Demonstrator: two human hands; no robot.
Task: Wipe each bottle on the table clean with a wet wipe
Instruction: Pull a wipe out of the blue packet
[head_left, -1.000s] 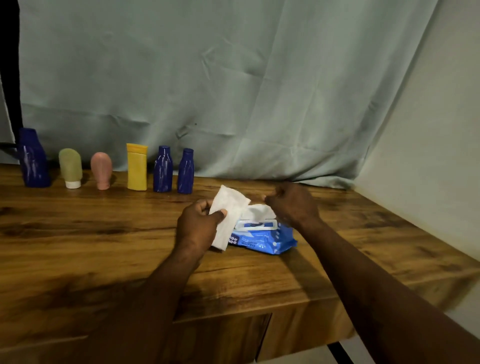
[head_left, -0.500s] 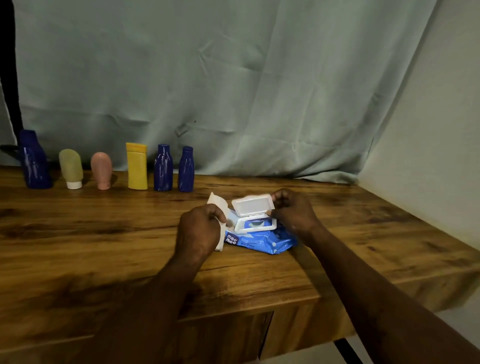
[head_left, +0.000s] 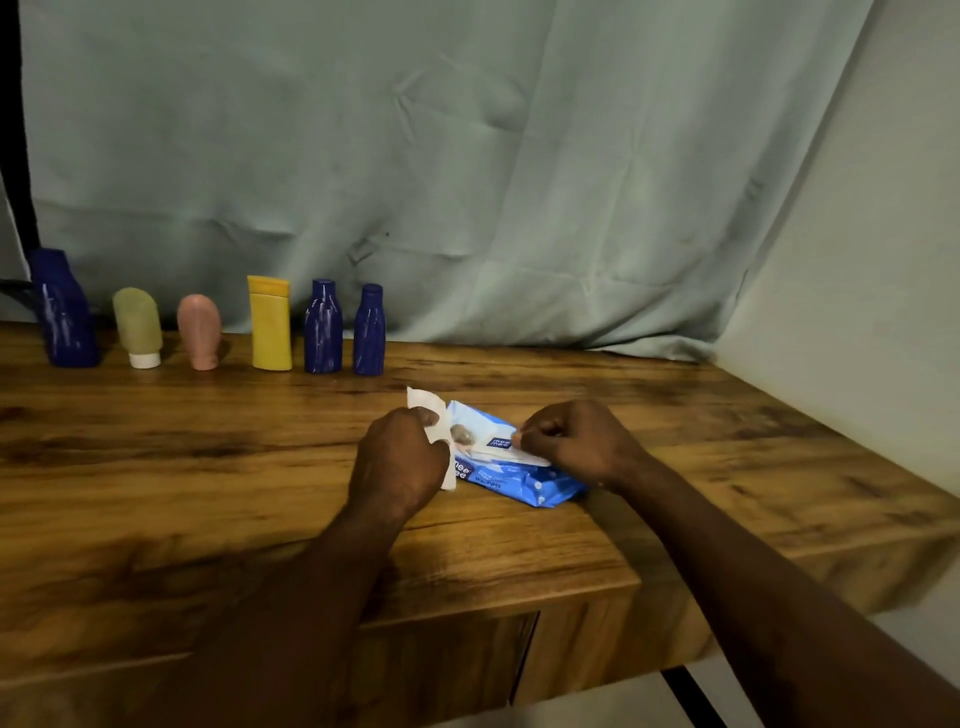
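Several bottles stand in a row at the back left of the wooden table (head_left: 208, 457): a large dark blue bottle (head_left: 65, 309), a green tube (head_left: 137, 327), a pink tube (head_left: 199, 331), a yellow bottle (head_left: 270, 323) and two small dark blue bottles (head_left: 323, 326) (head_left: 369, 329). A blue wet wipe pack (head_left: 511, 475) lies in the middle of the table. My left hand (head_left: 400, 457) holds a white wet wipe (head_left: 431, 410) at the pack's left side. My right hand (head_left: 576, 441) presses with curled fingers on the pack's flap, which is down.
A pale green cloth (head_left: 467, 182) hangs behind the table. A light wall (head_left: 883, 260) borders the right side. The table's front edge and right corner lie near my forearms.
The pack's white lid, raised half a second ago, is now down under my right hand. My left hand keeps holding the wipe, lower and closer to the pack than a second ago.
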